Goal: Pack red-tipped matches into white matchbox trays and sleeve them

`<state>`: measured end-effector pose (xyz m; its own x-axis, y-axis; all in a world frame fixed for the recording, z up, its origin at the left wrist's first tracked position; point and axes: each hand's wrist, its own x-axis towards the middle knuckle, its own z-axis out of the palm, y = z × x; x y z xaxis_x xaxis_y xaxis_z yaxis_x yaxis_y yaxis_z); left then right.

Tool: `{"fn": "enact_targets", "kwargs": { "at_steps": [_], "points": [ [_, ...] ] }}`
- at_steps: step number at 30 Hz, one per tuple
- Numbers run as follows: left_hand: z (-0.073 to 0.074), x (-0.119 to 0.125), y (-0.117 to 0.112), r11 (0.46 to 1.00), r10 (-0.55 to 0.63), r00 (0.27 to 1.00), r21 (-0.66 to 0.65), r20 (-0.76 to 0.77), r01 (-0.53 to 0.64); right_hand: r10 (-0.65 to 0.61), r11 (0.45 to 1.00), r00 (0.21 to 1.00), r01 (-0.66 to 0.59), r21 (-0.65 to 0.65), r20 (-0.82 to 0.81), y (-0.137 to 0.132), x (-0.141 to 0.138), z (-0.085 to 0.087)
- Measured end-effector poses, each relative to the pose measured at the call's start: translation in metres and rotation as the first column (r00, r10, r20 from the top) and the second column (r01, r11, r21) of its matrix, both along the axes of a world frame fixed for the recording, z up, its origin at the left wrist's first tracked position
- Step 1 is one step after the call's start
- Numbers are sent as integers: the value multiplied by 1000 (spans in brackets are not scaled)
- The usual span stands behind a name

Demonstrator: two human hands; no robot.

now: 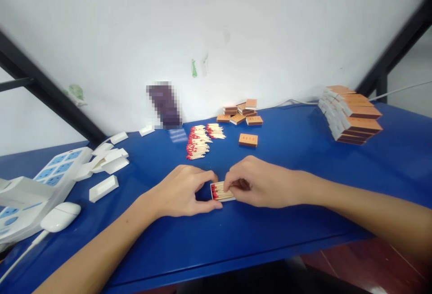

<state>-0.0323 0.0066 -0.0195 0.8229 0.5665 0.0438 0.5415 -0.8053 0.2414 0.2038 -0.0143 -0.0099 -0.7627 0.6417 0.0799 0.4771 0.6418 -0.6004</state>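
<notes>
Both hands meet at the middle of the blue table on a small match tray full of red-tipped matches: the left hand is curled, thumb and forefinger pinching the tray's left end, while the right hand is bent over its right end, fingertips closed on it. Behind them lie a heap of loose matches and a single matchbox, with empty white trays well off to the left

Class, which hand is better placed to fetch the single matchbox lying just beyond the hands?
Probably the right hand: the matchbox lies straight beyond its knuckles, while the left hand steadies the tray of matches.
</notes>
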Motion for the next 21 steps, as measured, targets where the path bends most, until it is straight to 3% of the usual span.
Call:
{"fn": "enact_targets", "kwargs": {
  "at_steps": [9, 21],
  "points": [
    [-1, -1, 1, 1000, -10, 1000, 17, 0, 10, 81, 990, 997, -81, 117, 1, -2, -6, -2],
    [-2, -1, 1, 1000, -24, 999, 14, 25, 23, -84, 991, 994, 90, 97, -68, 5, -7, -17]
  ]
}}
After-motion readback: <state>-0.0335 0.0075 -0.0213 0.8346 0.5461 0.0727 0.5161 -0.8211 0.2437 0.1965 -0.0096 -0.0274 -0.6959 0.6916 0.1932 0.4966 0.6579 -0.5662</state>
